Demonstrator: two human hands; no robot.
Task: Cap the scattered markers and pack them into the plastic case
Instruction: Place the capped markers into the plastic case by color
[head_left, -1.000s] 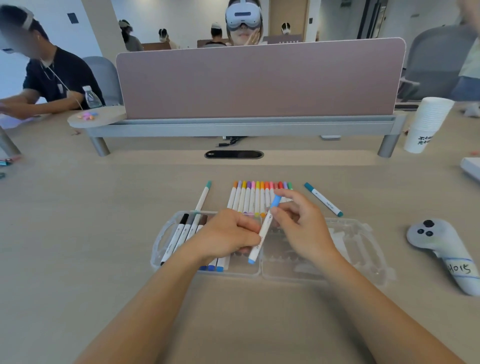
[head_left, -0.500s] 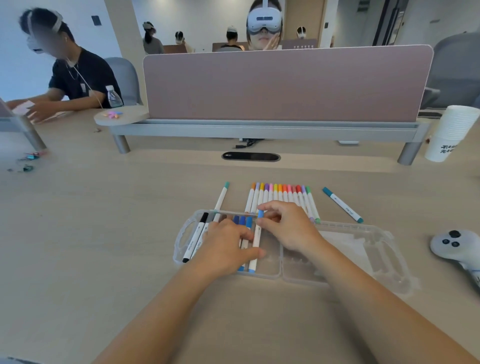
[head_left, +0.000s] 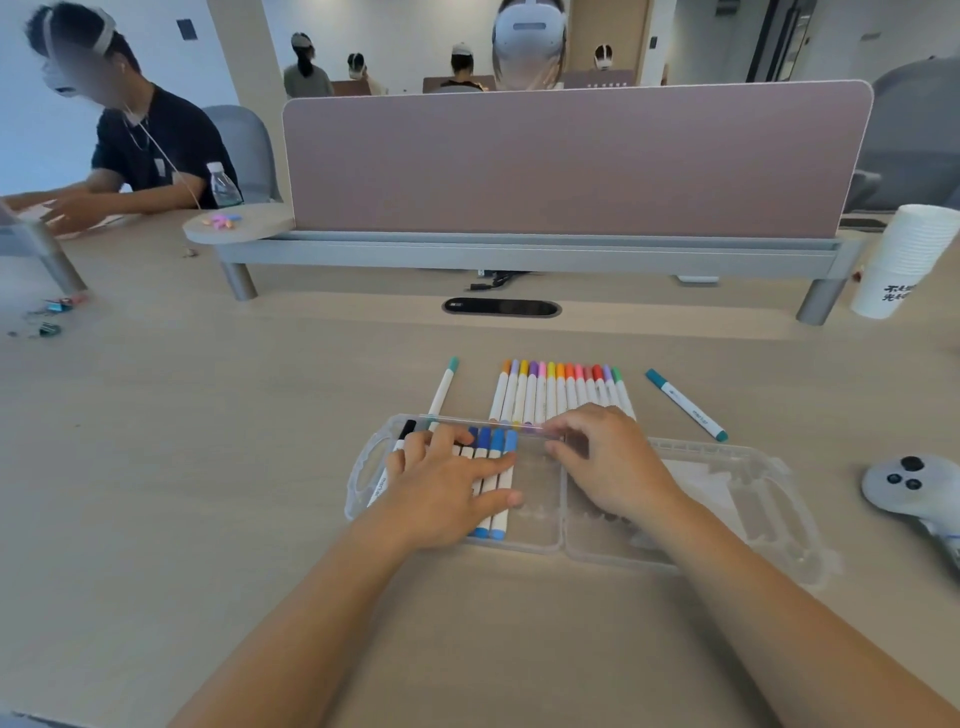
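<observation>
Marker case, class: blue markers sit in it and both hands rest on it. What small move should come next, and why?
Probably the right hand should reach to the row of markers behind the case and pick one up: the case has bare slots beside the light blue marker, and that hand holds nothing.
</observation>
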